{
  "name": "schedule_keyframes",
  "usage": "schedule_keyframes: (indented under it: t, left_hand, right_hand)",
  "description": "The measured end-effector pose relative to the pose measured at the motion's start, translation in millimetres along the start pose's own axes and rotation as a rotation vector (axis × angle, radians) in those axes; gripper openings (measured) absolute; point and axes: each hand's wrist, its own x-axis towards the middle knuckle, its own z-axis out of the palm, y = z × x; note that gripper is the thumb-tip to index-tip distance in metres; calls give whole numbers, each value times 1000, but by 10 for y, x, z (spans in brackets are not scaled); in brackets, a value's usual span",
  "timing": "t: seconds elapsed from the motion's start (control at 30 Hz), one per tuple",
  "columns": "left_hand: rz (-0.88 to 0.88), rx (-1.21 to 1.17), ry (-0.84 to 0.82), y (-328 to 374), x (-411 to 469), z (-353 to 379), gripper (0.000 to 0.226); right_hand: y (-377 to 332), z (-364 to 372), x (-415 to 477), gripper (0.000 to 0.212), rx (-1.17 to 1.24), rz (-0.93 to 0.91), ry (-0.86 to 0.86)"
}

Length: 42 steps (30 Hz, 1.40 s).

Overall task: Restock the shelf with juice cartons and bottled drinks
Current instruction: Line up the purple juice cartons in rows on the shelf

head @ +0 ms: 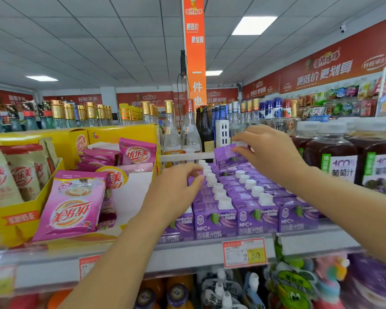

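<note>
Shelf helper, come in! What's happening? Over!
Right hand pinches purple carton by its cap, back row. Left hand on shelved cartons, grip unclear. Glass bottles close behind.

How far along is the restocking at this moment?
Done: rows of purple juice cartons already fill the shelf to its front edge. In hand: the right hand grips one tilted carton at the back; the left hand touches the left row's caps. Left: seating that carton; further stock isn't visible.
</note>
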Motion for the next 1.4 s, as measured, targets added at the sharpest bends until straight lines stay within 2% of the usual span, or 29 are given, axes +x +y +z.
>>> schedule_keyframes:
  t: [0.1, 0.17, 0.23, 0.37, 0.43, 0.57, 0.67, 0.8, 0.9, 0.97, 1.03, 1.13, 1.2, 1.27, 1.4]
  left_hand:
    - [121, -73, 233, 158, -131, 10, 27]
    - [177, -199, 279, 292, -293, 52, 35]
    - [174, -282, 247, 423, -507, 116, 46]
    - [22, -473, 197, 630, -853, 229, 45]
    - [-61, -584, 157, 687, -975, 295, 49]
    - [-117, -748, 112, 721, -1230, 528, 40]
    - [-176, -899, 66, 691, -1434, 746, 44]
    - [-382, -1146, -52, 630, -1708, 1032, 35]
    - [-586, -1332, -194, 589, -1904, 1197, 36]
    - [-694, -1466, -265, 572, -2035, 1292, 39]
    - [-800, -1552, -295, 564, -2155, 1383, 39]
    - [-878, -1610, -330, 536, -2304, 1493, 43]
    - [-895, -1628, -357, 508, -2355, 1532, 40]
    - [-915, -1617, -386, 490, -2371, 1558, 36]
    - [-954, -1578, -434, 508, -2360, 1623, 51]
  right_hand:
    - [-42, -116, -297, 21, 68, -52, 208]
    - [-113, -170, -521, 24, 143, -49, 309]
    - [-201, -227, -745, 21, 205, -28, 410]
    - [-378, -344, -1116, 19, 323, 33, 507]
    - [-441, -391, -1279, 19, 366, 27, 514]
    - [-518, -458, -1608, 22, 440, 20, 472]
    - [-526, -534, -1847, 41, 528, 70, 375]
    - [-452, -607, -2171, 68, 731, 194, 15]
    - [-423, -629, -2361, 70, 1001, 393, -309]
    - [-432, -618, -2463, 73, 1278, 569, -550]
    - [-479, -578, -2560, 67, 1430, 651, -693]
    - [-609, -536, -2643, 46, 1394, 658, -718]
    - [-668, -529, -2658, 40, 1364, 669, -716]
    - [-698, -527, -2655, 39, 1329, 682, -707]
    - [-728, -487, -2652, 46, 1246, 768, -657]
